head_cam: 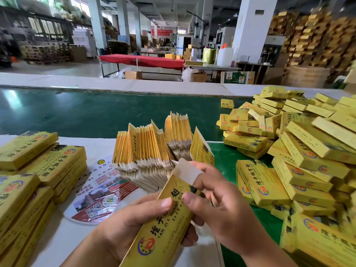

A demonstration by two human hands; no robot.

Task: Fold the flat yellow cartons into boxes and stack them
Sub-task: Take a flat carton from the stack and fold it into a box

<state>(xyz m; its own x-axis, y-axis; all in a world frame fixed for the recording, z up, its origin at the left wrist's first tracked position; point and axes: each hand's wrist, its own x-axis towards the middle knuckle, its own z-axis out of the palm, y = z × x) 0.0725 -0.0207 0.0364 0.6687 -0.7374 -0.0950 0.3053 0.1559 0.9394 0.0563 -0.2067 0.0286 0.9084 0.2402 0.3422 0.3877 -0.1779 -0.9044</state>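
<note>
While my head camera looks down over the bench, I hold one yellow carton [163, 226] slanting up and away from me, its printed face toward me and its white end flap [187, 171] standing open at the far end. My left hand [133, 224] is wrapped round the carton from the left, the thumb lying across the printed face and the fingers curled beneath it. My right hand [221, 207] grips the carton's upper right edge, thumb pressed on the face just beside my left thumb, with the other fingers reaching up toward the white flap and touching its lower edge. Just beyond the carton, a thick bundle of flat cartons [152, 151] stands on edge, fanned out in several leaning groups, with one flat carton [201, 149] tilted apart at its right side. Under the bundle's left side lies a round printed fan [100, 195] on the white table [77, 245]. Left of me, folded boxes [34, 170] lie in neat low stacks. On my right, a large loose heap of folded boxes [300, 149] rises over the green belt [86, 110], and one small box [227, 103] sits alone on the belt near the heap's far edge. Farther off, a red-covered table [142, 60] stands on the factory floor.
</note>
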